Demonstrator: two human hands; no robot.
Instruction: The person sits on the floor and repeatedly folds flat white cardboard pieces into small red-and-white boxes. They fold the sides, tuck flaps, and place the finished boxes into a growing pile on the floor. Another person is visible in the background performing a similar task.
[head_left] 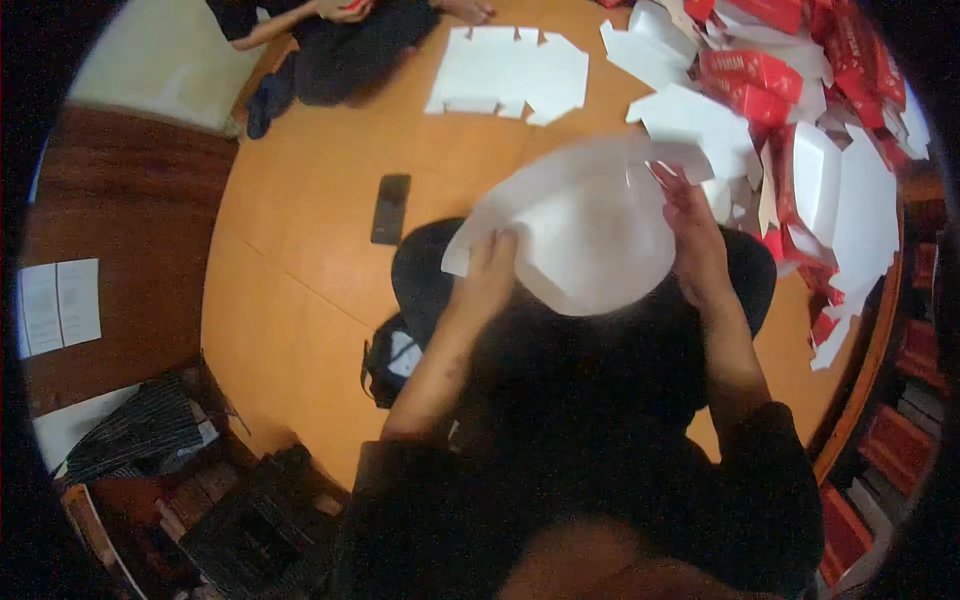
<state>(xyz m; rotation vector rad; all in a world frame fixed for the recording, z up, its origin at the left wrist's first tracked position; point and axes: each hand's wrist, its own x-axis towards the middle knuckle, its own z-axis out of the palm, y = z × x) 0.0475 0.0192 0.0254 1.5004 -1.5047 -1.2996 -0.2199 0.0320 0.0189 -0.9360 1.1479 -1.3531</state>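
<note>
Over my lap I hold a white cardboard sheet, bowed so that its near edge curves down. My left hand closes on its left side, with fingertips lying on the white face and the thumb hidden. At the right edge, my right hand grips the sheet with bent fingers, slightly blurred. The far end of the sheet is smeared by motion. Beyond it on the wooden floor lies a flat white carton blank with cut flaps along its edges.
A heap of red cartons and white blanks covers the far right. A black phone lies left of my knee, with a black-and-white item nearer. Another person sits far left, holding something red. Shelves line the right side.
</note>
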